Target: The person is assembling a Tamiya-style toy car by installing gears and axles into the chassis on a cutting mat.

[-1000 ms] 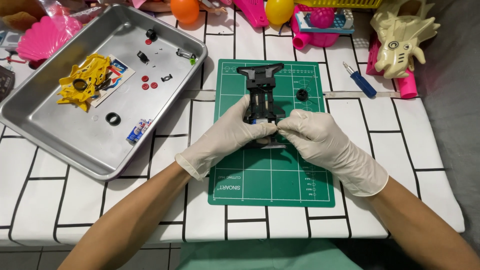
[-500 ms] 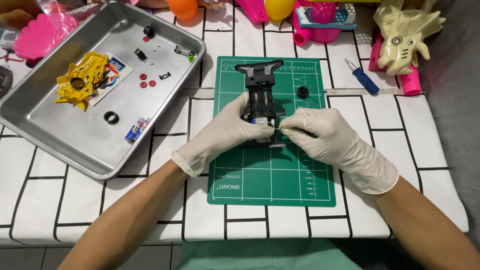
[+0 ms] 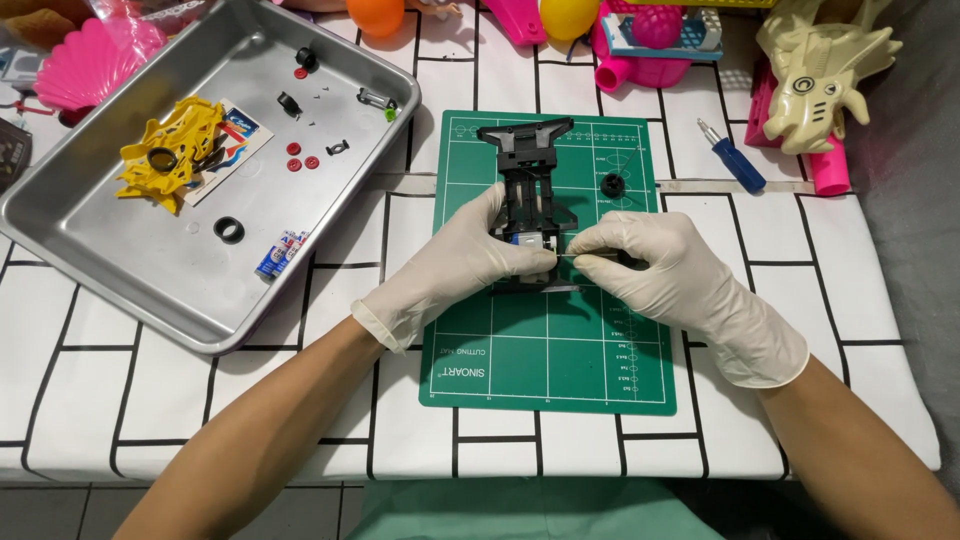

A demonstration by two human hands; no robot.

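Note:
A black toy-car chassis [image 3: 527, 175] lies lengthwise on a green cutting mat [image 3: 548, 340]. My left hand [image 3: 455, 265], in a white glove, grips the chassis's near left side by a small grey-blue part. My right hand [image 3: 665, 275], also gloved, pinches a thin metal rod at the chassis's near right side. The rear of the chassis is hidden under my fingers. A small black gear [image 3: 612, 185] rests on the mat to the right of the chassis.
A metal tray [image 3: 120, 270] at the left holds a yellow car body [image 3: 170, 160], a black tyre [image 3: 229, 230], small batteries [image 3: 280, 252], red discs [image 3: 300, 160] and black bits. A blue screwdriver [image 3: 735, 158] lies right of the mat. Colourful toys crowd the far edge.
Both hands stay at the chassis; the fingertips have shifted slightly around its near end. The view has drifted a little.

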